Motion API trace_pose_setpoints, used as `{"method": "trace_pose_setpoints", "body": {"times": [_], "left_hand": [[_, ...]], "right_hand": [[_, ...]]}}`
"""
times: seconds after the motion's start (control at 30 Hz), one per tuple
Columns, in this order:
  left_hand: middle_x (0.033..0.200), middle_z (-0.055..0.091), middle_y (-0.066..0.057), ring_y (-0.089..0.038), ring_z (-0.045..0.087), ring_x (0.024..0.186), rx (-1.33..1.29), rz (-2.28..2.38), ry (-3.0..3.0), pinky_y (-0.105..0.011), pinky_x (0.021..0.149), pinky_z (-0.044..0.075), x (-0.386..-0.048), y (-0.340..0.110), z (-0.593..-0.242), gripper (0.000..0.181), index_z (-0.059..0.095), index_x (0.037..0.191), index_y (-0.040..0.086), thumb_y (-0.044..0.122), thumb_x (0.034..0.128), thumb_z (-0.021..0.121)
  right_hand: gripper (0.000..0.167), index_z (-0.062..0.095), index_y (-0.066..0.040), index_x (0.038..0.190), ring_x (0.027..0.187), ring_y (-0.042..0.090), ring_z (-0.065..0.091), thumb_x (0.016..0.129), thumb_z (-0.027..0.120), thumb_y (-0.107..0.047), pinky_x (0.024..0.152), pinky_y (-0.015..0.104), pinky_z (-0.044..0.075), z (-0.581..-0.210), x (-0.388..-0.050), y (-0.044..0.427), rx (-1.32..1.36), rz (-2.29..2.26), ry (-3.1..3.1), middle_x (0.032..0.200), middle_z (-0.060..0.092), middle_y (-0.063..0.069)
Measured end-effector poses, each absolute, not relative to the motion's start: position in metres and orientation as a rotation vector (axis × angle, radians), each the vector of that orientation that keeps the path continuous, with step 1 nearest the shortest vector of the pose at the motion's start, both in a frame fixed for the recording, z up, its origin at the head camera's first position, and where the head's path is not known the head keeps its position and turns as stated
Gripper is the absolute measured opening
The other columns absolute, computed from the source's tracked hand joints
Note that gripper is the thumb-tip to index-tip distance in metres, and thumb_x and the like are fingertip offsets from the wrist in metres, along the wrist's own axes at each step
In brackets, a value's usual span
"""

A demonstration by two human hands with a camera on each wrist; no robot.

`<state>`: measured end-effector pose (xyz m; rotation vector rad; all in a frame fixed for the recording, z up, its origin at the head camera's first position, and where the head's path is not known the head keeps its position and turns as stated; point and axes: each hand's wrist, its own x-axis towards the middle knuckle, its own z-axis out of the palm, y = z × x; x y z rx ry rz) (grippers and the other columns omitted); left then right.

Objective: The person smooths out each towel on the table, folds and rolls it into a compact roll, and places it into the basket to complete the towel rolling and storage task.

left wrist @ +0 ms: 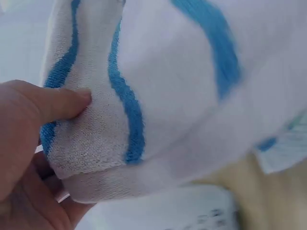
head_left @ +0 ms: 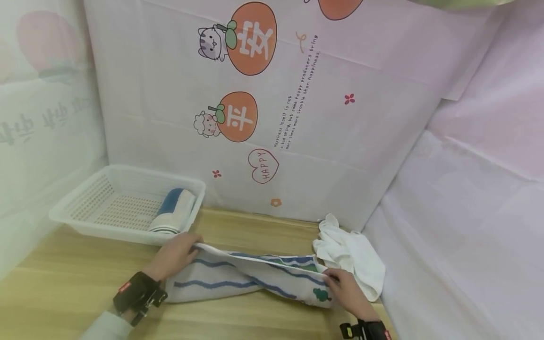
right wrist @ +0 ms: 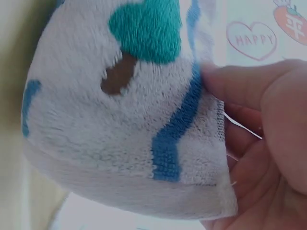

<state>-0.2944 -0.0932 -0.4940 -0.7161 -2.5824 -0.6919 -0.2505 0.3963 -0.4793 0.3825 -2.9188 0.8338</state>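
Observation:
A white towel with wavy blue stripes and a green tree motif is stretched between both hands above the table. At its upper left corner the left hand pinches the edge; in the left wrist view the thumb presses on the cloth with fingers behind it. The right hand pinches the opposite corner near the tree, and the right wrist view shows that thumb on the front of the towel's edge. Part of the towel behind the raised edge is hidden.
A white plastic basket stands at the back left, holding a rolled blue-and-white towel on its right side. At the back right a crumpled white cloth lies against the wall. Printed white sheets enclose the wooden table.

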Motion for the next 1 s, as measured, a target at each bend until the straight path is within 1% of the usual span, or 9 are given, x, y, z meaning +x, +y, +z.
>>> {"method": "trace_pose_setpoints", "body": {"times": [0.23,0.4,0.47,0.53,0.63,0.7,0.8,0.9,1.0], "left_hand": [[0.091,0.070,0.003,-0.016,0.068,0.084,-0.812,-0.724,-2.428,-0.036,0.076,0.059,-0.290,-0.091,-0.455,0.024,0.070,0.096,0.013,0.005,0.0777,0.084],[0.083,0.066,0.015,-0.001,0.060,0.075,-0.971,-0.772,-2.435,-0.025,0.066,0.055,-0.261,-0.093,-0.469,0.023,0.067,0.088,0.022,0.010,0.0772,0.084],[0.081,0.062,0.019,0.002,0.056,0.073,-1.047,-0.834,-2.480,-0.022,0.064,0.051,-0.246,-0.092,-0.484,0.019,0.066,0.086,0.026,0.018,0.0810,0.083],[0.078,0.058,0.022,0.005,0.052,0.071,-1.106,-0.961,-2.579,-0.020,0.062,0.048,-0.232,-0.091,-0.496,0.013,0.065,0.085,0.029,0.030,0.0889,0.077],[0.074,0.053,0.022,0.005,0.048,0.066,-1.113,-1.160,-2.733,-0.019,0.058,0.044,-0.218,-0.095,-0.512,0.019,0.065,0.086,0.030,0.042,0.0995,0.063],[0.071,0.052,0.020,0.004,0.047,0.062,-1.059,-1.228,-2.804,-0.020,0.055,0.043,-0.214,-0.097,-0.517,0.025,0.066,0.088,0.027,0.044,0.1031,0.056],[0.083,0.061,0.014,-0.002,0.056,0.072,-0.948,-1.132,-2.838,-0.026,0.061,0.050,-0.217,-0.096,-0.520,0.026,0.069,0.101,0.018,0.041,0.1035,0.056],[0.113,0.067,-0.005,-0.021,0.066,0.100,-0.875,-0.980,-2.861,-0.042,0.083,0.058,-0.223,-0.092,-0.521,0.037,0.066,0.121,0.007,0.038,0.1009,0.061],[0.137,0.054,-0.031,-0.046,0.055,0.125,-0.821,-0.936,-2.950,-0.061,0.101,0.048,-0.227,-0.088,-0.524,0.055,0.058,0.133,-0.004,0.037,0.0971,0.067]], "right_hand": [[0.011,0.075,-0.009,0.101,0.088,0.012,0.067,0.098,0.065,-0.005,0.074,0.028,0.054,-0.453,-0.247,0.399,0.271,0.834,-2.782,0.096,0.074,-0.001],[0.013,0.073,-0.006,0.107,0.089,0.005,0.066,0.098,0.066,-0.010,0.075,0.026,0.055,-0.465,-0.229,0.404,0.368,0.939,-2.919,0.100,0.073,0.002],[0.014,0.072,-0.004,0.107,0.086,0.002,0.063,0.098,0.065,-0.012,0.073,0.025,0.054,-0.477,-0.221,0.409,0.465,0.988,-3.000,0.100,0.073,0.003],[0.016,0.072,-0.003,0.106,0.082,0.000,0.060,0.100,0.062,-0.014,0.069,0.024,0.051,-0.487,-0.216,0.413,0.553,1.036,-3.097,0.096,0.071,0.002],[0.024,0.072,-0.001,0.103,0.076,0.003,0.058,0.104,0.056,-0.019,0.064,0.025,0.049,-0.495,-0.216,0.415,0.551,1.130,-3.226,0.088,0.069,0.002],[0.028,0.071,0.001,0.104,0.075,0.009,0.060,0.105,0.054,-0.022,0.064,0.028,0.050,-0.495,-0.221,0.415,0.478,1.149,-3.281,0.085,0.068,0.003],[0.031,0.069,0.003,0.112,0.084,0.019,0.066,0.104,0.056,-0.024,0.070,0.035,0.055,-0.493,-0.234,0.411,0.349,1.097,-3.291,0.096,0.071,0.007],[0.031,0.068,0.002,0.120,0.099,0.028,0.067,0.102,0.059,-0.022,0.081,0.046,0.057,-0.496,-0.251,0.404,0.364,1.024,-3.239,0.112,0.071,0.014],[0.032,0.067,0.001,0.123,0.113,0.038,0.064,0.099,0.064,-0.019,0.091,0.055,0.053,-0.506,-0.266,0.394,0.460,0.931,-3.177,0.121,0.069,0.017]]}}
